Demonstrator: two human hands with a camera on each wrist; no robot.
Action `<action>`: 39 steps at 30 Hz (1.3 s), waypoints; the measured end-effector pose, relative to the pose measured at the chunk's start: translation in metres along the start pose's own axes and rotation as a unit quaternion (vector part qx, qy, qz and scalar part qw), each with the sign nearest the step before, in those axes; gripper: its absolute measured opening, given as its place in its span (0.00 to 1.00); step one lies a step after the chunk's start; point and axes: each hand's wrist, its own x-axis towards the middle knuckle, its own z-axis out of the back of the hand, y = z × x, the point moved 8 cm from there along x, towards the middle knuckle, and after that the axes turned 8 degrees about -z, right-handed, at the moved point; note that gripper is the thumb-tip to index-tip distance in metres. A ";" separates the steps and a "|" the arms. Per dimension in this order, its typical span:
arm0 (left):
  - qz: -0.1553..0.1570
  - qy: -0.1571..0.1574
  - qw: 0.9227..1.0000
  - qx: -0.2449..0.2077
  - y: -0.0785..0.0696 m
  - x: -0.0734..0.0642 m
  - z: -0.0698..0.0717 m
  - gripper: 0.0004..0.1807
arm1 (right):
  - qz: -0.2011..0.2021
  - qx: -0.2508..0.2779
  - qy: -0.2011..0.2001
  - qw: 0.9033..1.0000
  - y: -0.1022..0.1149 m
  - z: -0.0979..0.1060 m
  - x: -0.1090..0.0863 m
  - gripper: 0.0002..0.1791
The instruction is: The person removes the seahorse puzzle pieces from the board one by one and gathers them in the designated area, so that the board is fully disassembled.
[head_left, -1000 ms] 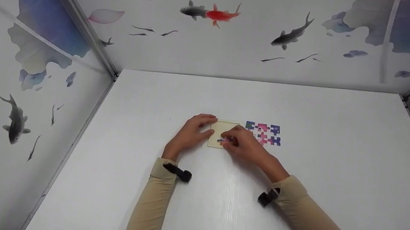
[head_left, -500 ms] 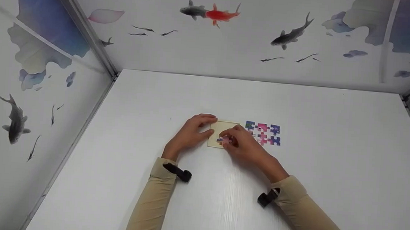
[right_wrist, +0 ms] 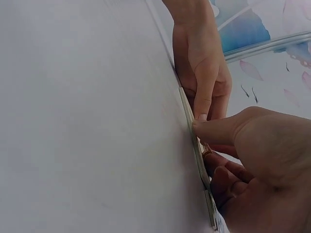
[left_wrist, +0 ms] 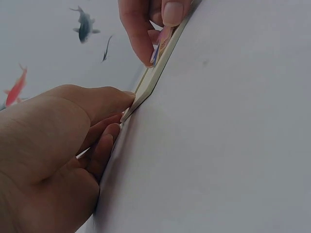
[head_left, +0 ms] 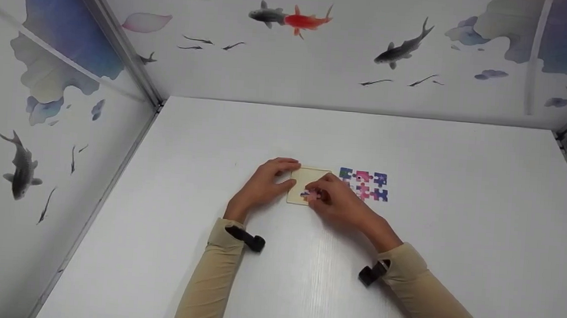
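Observation:
In the head view a shallow pale puzzle tray (head_left: pixel 312 173) lies on the white table. My left hand (head_left: pixel 264 181) holds its left edge, the thumb on the rim and the fingers along the side and far corner. My right hand (head_left: pixel 343 199) is over the tray's right part. Its thumb and fingertips pinch a small pink and purple puzzle piece (head_left: pixel 313 195) low in the tray. Bits of blue and orange show beside that piece; the fingers partly hide them. The left wrist view shows colourful puzzle pieces (left_wrist: pixel 165 42) at tray level under the right fingertips.
Several loose pink, blue and purple jigsaw pieces (head_left: pixel 380 180) lie in rows just right of the tray, partly behind the right hand. White wall panels (head_left: pixel 290 64) painted with fish border the table (head_left: pixel 175 136) at the back and left.
The right fingers and the pinched piece shift very slightly over the same spot in the tray. The right wrist edges a little to the right. The left hand and tray stay put.

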 end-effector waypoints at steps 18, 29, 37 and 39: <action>0.008 -0.001 1.000 -0.004 -0.001 0.001 -0.001 0.24 | 0.029 0.003 -0.047 0.998 -0.006 0.022 -0.022 0.19; 0.015 -0.002 1.000 -0.007 0.000 0.000 -0.002 0.24 | 0.023 -0.019 -0.061 0.998 -0.031 0.046 -0.040 0.19; 0.014 0.000 1.000 -0.004 0.001 0.000 0.000 0.24 | -0.016 -0.028 -0.053 0.998 -0.055 0.061 -0.054 0.21; 0.012 0.000 1.000 -0.002 0.002 0.000 -0.001 0.24 | -0.022 -0.029 -0.052 0.998 -0.061 0.065 -0.058 0.21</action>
